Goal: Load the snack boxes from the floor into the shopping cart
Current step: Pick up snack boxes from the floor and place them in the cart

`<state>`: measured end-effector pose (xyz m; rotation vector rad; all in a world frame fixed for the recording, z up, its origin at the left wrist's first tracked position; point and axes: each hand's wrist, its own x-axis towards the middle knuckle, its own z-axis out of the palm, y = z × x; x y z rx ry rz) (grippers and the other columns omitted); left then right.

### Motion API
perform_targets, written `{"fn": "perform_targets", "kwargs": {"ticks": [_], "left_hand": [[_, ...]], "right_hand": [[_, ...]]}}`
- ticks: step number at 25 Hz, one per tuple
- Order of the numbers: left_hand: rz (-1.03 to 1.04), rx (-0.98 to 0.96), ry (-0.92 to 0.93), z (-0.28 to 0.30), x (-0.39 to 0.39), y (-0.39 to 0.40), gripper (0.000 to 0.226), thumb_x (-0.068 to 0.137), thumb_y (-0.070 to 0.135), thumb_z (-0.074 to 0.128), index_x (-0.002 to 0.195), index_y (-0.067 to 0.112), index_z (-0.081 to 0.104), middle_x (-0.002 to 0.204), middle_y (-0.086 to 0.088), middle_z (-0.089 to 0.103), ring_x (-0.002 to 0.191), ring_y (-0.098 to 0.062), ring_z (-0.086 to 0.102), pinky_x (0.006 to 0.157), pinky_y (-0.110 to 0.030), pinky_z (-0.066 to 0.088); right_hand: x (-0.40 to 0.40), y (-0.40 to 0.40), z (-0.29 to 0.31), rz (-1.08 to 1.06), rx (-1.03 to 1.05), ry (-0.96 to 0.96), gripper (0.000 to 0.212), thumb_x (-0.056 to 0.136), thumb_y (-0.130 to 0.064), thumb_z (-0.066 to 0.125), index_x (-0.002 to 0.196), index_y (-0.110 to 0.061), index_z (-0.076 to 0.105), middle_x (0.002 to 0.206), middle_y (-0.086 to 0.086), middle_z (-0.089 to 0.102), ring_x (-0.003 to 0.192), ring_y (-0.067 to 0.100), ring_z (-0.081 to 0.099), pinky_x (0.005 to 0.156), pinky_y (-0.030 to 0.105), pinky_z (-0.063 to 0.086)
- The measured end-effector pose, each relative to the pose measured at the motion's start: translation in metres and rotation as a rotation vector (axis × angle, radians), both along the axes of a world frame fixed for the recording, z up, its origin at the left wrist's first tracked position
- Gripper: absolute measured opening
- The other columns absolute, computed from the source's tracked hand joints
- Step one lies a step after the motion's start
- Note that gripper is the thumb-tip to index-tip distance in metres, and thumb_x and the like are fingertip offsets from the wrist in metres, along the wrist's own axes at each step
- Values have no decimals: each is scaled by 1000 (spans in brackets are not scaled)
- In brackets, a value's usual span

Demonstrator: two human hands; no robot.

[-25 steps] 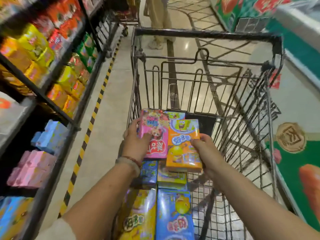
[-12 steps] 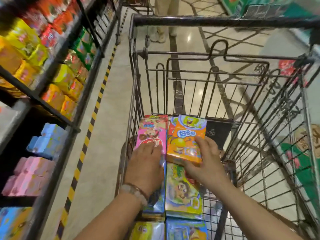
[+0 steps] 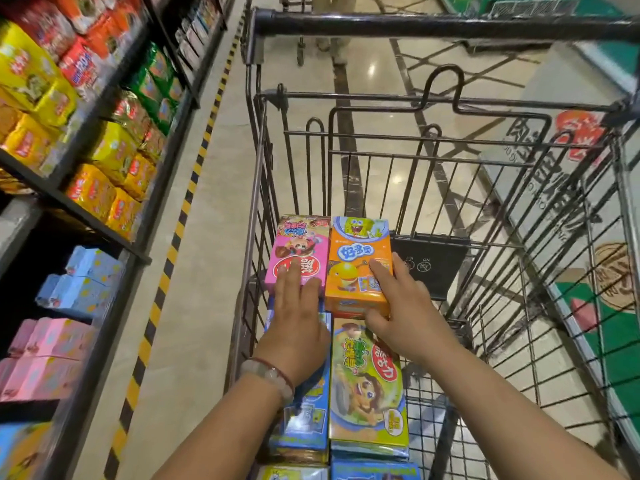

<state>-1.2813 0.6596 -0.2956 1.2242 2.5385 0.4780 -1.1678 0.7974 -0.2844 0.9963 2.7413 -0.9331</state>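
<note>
A pink snack box (image 3: 301, 249) and an orange snack box (image 3: 356, 258) lie side by side at the far left end of the wire shopping cart (image 3: 554, 271). My left hand (image 3: 294, 320) rests flat on the pink box with straight fingers. My right hand (image 3: 405, 306) holds the orange box at its near right corner, fingers on top and thumb under the near edge. Nearer to me in the cart lie a green-yellow box (image 3: 367, 386) and a blue box (image 3: 308, 417), the latter partly hidden by my left wrist. More boxes (image 3: 374, 471) show at the bottom edge.
Store shelves (image 3: 86, 209) packed with snack packs and boxes run along the left, with a yellow-black floor stripe (image 3: 180, 216) beside them. The cart's handle bar (image 3: 433, 24) crosses the top. The right half of the cart floor is bare wire. A person's feet (image 3: 329, 43) stand beyond the cart.
Both hands carried the pink and orange boxes forward and down into the cart's far left end. My left hand went from gripping the pink box's side to lying flat on top.
</note>
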Motion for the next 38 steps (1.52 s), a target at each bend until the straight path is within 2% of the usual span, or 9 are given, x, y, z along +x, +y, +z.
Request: {"fn": "perform_targets", "kwargs": {"ticks": [4,8,11,15,21,26,30,35,38], "left_hand": [[8,32,103,1,-1,2,53,74,9,61,126,6,50,134,-18,42,124,-39,38,101,-49,40],[1,31,28,9,-3,-2,57,88,16,50,141,16,31,151,-7,20,141,-24,15,114,-34,19],[-61,84,-6,35,3,-12,57,92,20,47,144,20,24,155,0,12,143,-16,9,115,-25,10],[-175,178,-86,95,-4,-34,62,91,28,44,146,24,17,152,4,24,140,-12,21,107,-12,12],[-262,169,149,219,-16,-86,76,78,59,30,146,26,19,151,8,28,136,-6,27,98,-5,11],[-187,162,307,321,30,-159,64,90,55,41,145,35,14,148,20,18,138,-5,21,101,-6,12],[-39,116,411,373,100,-250,97,60,93,16,143,43,16,151,21,20,139,-3,22,114,-27,23],[197,51,479,420,213,-378,77,74,78,33,141,45,16,145,23,23,133,2,26,99,-6,19],[370,-49,536,443,289,-463,103,53,94,11,143,43,13,141,26,19,130,7,21,104,-9,16]], "right_hand": [[0,-2,2,-7,-18,17,79,89,-33,55,150,-37,6,159,-10,-9,135,25,21,103,37,33],[6,0,7,12,-95,77,90,87,-35,60,147,-44,-7,159,-8,-12,142,21,18,105,35,33],[20,-1,18,4,-84,94,81,89,-39,58,149,-41,3,159,-8,-6,146,14,11,108,32,29],[48,2,49,149,-15,28,73,93,-39,53,145,-48,3,158,-14,7,145,11,14,115,32,24],[84,12,167,121,114,57,60,95,-34,52,147,-33,23,149,-3,37,127,12,42,104,21,34],[100,-27,285,407,289,50,57,97,-44,44,148,-36,20,152,-10,31,136,9,35,106,19,29],[112,-89,355,638,369,206,56,95,-46,44,147,-37,23,151,-7,35,134,9,37,96,15,30],[130,-202,401,984,403,296,59,95,-49,42,148,-40,19,154,-7,29,136,12,34,103,23,31],[140,-285,424,1191,386,380,58,95,-46,45,147,-39,21,153,-11,28,134,8,35,100,18,31]]}}
